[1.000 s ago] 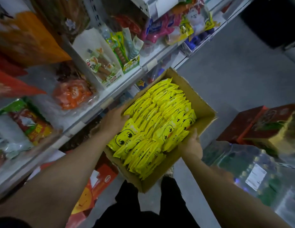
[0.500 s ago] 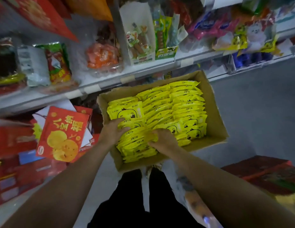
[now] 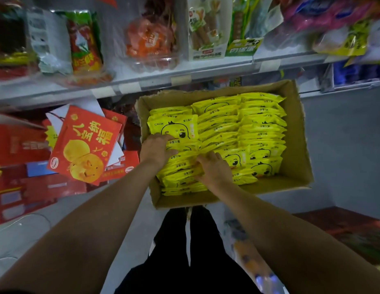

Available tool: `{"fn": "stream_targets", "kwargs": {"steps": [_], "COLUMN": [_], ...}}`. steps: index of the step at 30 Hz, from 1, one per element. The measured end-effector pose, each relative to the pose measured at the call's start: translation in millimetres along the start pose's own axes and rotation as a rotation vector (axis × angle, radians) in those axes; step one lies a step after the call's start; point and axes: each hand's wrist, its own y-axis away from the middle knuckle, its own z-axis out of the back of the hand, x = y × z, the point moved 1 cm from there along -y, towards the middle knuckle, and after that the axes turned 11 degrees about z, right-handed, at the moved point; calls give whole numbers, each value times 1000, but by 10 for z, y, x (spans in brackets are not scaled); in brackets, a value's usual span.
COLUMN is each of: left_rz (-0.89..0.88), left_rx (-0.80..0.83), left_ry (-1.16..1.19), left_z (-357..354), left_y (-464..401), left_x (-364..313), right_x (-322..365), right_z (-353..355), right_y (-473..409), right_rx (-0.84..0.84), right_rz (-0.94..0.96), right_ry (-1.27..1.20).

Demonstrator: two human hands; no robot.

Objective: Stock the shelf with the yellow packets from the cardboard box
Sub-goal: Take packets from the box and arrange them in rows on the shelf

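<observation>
Gripping yellow packets: 2 hands (fingertips buried).

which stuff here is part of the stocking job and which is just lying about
Part of the job:
yellow packets
cardboard box
shelf
left hand and right hand, both among the packets

Just lying about:
red gift box
orange snack tub
sausage packet

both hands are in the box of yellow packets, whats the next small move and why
Probably close both hands around the near-left bundle and lift it out. The left hand and right hand have fingers dug into the yellow packets at the near-left of the cardboard box, bracketing a stack from either side, but none has left the box yet.
</observation>
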Motion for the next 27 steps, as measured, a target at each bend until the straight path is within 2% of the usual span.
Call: {"fn": "stream_targets", "kwargs": {"steps": [3, 5, 11, 15, 20, 24, 27], "left_rz": [38, 66, 67, 16, -19, -107, -130], "left_rx": [13, 37, 54, 71, 77, 79, 132], "left_ry": [53, 104, 226, 237, 306, 425, 582], "left_z": [4, 28, 300, 570, 910, 1153, 1316], "left_y": [-6, -6, 3, 126, 398, 601, 768], "left_x": [-19, -40, -94, -257, -607, -1023, -1377], "right_x": [-7, -50, -334, -437, -505, -564, -637], "right_z": [-23, -22, 200, 497, 824, 1218, 1542], "right_y": [15, 66, 414, 689, 1067, 1362, 1536], "right_rx": [29, 44, 36, -110, -419, -559, -611], "right_rz": [-18, -53, -206, -349, -526, -460, -336], "right_ry": [4, -96, -756, -1013, -1532, -1725, -1822]}}
